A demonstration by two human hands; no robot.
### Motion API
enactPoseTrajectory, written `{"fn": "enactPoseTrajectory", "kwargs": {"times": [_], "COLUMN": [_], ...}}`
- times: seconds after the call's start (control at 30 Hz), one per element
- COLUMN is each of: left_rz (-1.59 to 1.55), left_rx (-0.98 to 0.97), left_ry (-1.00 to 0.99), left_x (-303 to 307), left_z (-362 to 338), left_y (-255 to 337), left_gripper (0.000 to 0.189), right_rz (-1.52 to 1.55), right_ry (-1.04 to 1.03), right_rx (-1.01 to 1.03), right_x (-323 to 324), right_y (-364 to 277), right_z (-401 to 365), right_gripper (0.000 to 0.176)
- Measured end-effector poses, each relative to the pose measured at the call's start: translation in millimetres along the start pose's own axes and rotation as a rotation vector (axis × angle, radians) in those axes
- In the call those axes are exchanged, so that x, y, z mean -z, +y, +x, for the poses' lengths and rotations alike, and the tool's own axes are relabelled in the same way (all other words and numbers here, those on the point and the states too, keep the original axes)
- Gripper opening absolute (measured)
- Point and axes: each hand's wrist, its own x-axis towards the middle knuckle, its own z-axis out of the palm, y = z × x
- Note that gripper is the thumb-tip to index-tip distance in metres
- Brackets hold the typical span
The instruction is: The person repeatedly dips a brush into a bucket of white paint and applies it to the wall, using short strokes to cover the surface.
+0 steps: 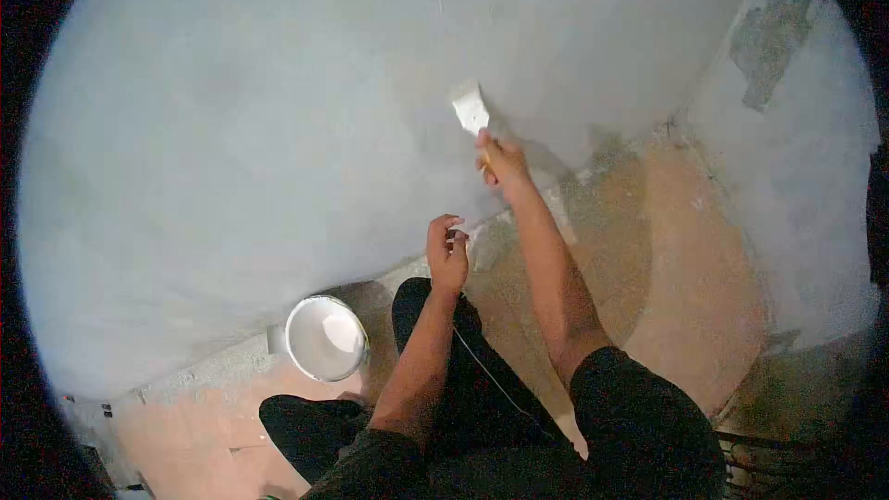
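Note:
My right hand [506, 163] is closed round the yellowish handle of a paintbrush [473, 113]. Its wide, white-coated head points up and slightly left, with the bristles at the pale grey wall [250, 130]. Lower and to the left, my left hand [447, 257] is held in front of my knee, near the foot of the wall. Its fingers are loosely curled with a gap between them and the thumb, and I see nothing held there. A white bucket [300, 356] with white paint inside stands on the floor left of my knee.
A side wall [815, 157] with a dark bare patch [773, 37] meets the main wall at the right. The reddish-brown floor [694, 250] has pale splatter along the wall's foot. My bent legs [491, 389] in black trousers fill the lower middle, beside the bucket.

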Motion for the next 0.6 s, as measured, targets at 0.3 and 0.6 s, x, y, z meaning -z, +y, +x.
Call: {"fn": "enactPoseTrajectory", "kwargs": {"times": [0.3,0.6], "left_rz": [0.024,0.005], "left_rx": [-0.030,0.015], "left_ry": [0.078,0.101], "left_x": [-1.1,-1.0], "left_z": [2.7,2.9], "left_y": [-4.1,-3.1], "left_gripper": [0.030,0.030], "right_rz": [-0.076,-0.217], "right_ry": [-0.126,0.014], "right_rx": [-0.496,-0.086], "right_x": [16.7,-33.7], "right_y": [102.1,-127.1], "right_z": [-11.8,-44.4], "right_gripper": [0.052,0.033]}}
